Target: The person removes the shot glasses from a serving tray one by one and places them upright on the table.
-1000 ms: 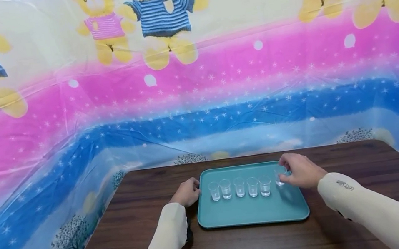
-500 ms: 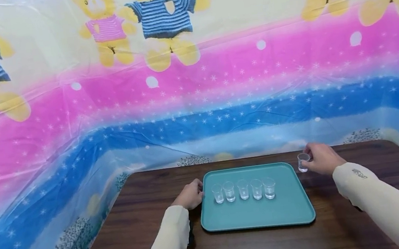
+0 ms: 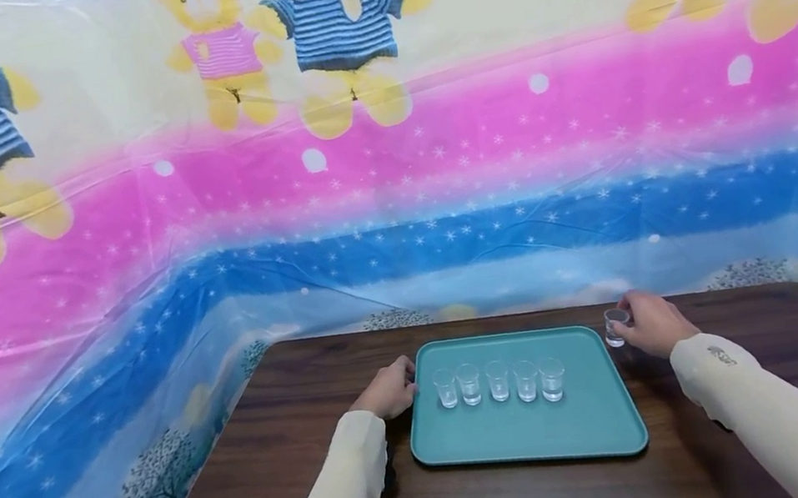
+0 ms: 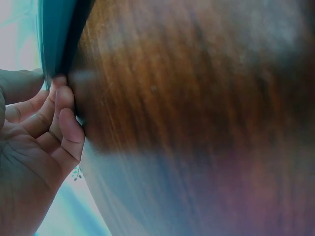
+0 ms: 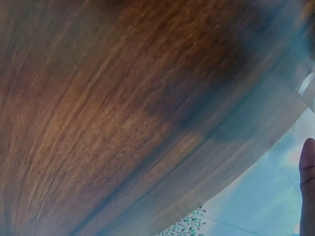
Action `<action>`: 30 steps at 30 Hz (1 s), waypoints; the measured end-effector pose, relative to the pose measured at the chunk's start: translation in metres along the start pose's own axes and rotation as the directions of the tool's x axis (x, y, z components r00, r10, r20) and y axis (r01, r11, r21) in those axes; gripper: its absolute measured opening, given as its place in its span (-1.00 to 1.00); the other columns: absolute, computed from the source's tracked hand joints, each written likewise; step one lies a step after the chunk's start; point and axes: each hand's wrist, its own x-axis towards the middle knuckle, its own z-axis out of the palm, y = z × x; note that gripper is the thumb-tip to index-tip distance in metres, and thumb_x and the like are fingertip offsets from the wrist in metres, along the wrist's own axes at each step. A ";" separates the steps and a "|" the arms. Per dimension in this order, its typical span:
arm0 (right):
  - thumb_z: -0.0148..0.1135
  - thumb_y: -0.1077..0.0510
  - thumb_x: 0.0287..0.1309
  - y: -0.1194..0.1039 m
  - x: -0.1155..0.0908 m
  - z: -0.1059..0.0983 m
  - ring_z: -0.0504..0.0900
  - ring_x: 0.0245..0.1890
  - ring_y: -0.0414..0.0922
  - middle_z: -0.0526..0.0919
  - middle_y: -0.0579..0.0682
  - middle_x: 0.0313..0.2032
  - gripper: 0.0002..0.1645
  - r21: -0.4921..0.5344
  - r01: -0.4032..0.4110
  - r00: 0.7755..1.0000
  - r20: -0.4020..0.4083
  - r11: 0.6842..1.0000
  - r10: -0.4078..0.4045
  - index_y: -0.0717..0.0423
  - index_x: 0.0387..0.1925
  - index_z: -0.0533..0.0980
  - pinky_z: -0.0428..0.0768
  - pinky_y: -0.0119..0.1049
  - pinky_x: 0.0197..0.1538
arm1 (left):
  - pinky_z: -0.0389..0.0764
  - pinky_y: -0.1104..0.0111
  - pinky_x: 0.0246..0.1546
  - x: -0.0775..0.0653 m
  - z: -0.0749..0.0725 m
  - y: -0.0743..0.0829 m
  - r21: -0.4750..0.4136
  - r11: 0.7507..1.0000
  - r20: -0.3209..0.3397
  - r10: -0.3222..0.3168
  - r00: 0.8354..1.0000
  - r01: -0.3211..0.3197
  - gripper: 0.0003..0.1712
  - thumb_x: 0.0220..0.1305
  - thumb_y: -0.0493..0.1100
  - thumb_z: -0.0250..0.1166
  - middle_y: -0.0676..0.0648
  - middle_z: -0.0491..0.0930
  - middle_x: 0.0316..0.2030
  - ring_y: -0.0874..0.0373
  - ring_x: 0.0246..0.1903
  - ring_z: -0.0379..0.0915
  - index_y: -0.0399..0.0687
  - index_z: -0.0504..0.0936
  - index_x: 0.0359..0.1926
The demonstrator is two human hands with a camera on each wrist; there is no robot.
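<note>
In the head view my right hand (image 3: 654, 322) pinches a small clear shot glass (image 3: 614, 327) between thumb and fingers, just beyond the right side of the green tray (image 3: 530, 436). Only the glass's base (image 5: 308, 91) and one finger (image 5: 308, 174) enter the right wrist view, at its right edge. On the left, my left hand (image 3: 390, 389) grips the tray's left edge; the left wrist view has its thumb and fingers meeting at the rim (image 4: 54, 39). Several more shot glasses (image 3: 498, 381) stand upright in a row across the tray.
Under the tray is a dark wood-grain table (image 3: 306, 463) with rounded far corners. Behind and to the left hangs a printed curtain (image 3: 369, 253) with bears, close to the table's far edge. Pale sleeves cover both forearms.
My right hand has carried one shot glass from the row's right end out over the tray's right edge to beside it. My left hand keeps its grip on the tray edge.
</note>
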 end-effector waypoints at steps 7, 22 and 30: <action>0.15 0.07 0.26 -0.001 -0.004 -0.003 0.48 -0.17 0.15 0.47 0.27 -0.17 -0.50 -0.039 0.016 1.000 -0.025 0.999 -0.017 0.41 0.03 0.37 0.47 0.09 -0.20 | 0.51 0.22 -0.27 0.000 0.001 0.001 0.007 1.000 -0.007 0.003 1.000 -0.003 -0.74 0.39 -0.27 0.10 -0.12 0.50 -0.21 0.08 -0.23 0.47 -0.20 0.39 0.06; 0.12 0.03 0.27 -0.015 -0.010 0.002 0.43 -0.06 0.12 0.42 0.21 -0.03 -0.53 -0.030 0.125 0.990 -0.056 0.992 -0.126 0.27 0.07 0.40 0.45 0.09 -0.11 | 0.51 0.21 -0.28 0.000 0.000 0.002 0.011 1.000 -0.009 -0.017 1.000 0.018 -0.74 0.39 -0.26 0.11 -0.13 0.49 -0.22 0.07 -0.23 0.47 -0.20 0.39 0.06; 0.18 -0.05 0.24 -0.038 -0.019 0.010 0.46 -0.12 0.01 0.44 0.12 -0.02 -0.48 -0.020 0.202 0.979 -0.029 0.979 -0.203 0.19 0.10 0.43 0.46 0.01 -0.15 | 0.51 0.20 -0.28 0.001 0.000 0.002 0.005 1.000 -0.013 -0.019 1.000 0.019 -0.73 0.38 -0.27 0.11 -0.14 0.50 -0.21 0.05 -0.22 0.48 -0.22 0.39 0.06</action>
